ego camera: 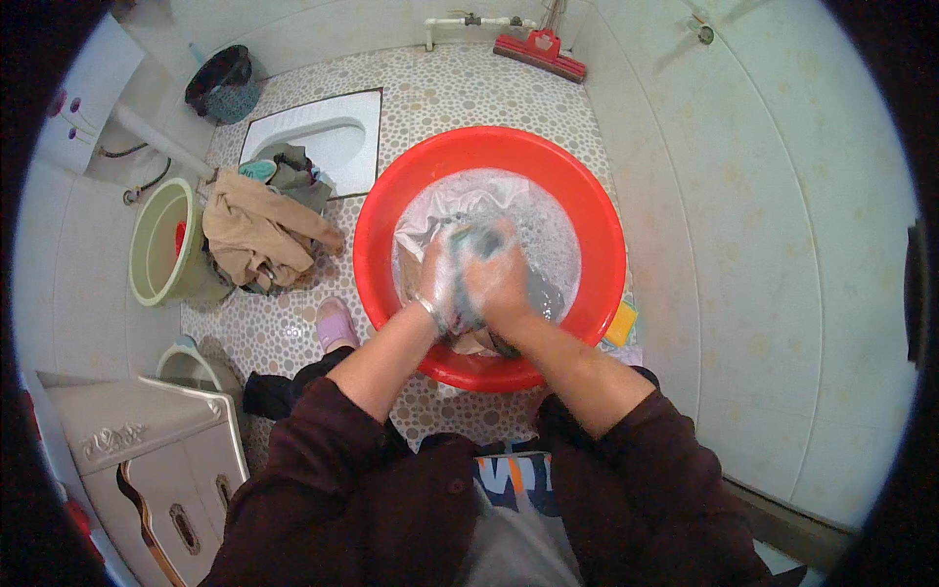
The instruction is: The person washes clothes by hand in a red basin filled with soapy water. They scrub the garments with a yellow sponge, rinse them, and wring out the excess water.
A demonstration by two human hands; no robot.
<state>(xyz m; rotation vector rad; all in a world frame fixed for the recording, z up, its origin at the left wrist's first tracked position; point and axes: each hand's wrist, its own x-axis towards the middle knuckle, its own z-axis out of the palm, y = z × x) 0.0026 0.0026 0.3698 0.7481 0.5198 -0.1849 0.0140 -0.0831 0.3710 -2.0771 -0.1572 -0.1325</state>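
A large red plastic basin [598, 293] stands on the tiled floor in front of me, holding sudsy water [557, 213] and wet clothes. My left hand [440, 282] and my right hand [499, 282] are close together over the basin, both covered with foam. Between them they grip a dark grey-green wet cloth [466, 293], blurred in part. White fabric [469, 194] lies in the suds beyond my hands, and a tan piece [473, 343] shows at the near side.
Left of the basin, a tan garment [253, 227] lies heaped against a pale green bucket [136, 257]. Behind are a squat toilet [315, 132], a dark basket [227, 88] and a red mop head [543, 53]. A yellow packet [621, 323] touches the wall side; a cabinet [161, 469] stands near left.
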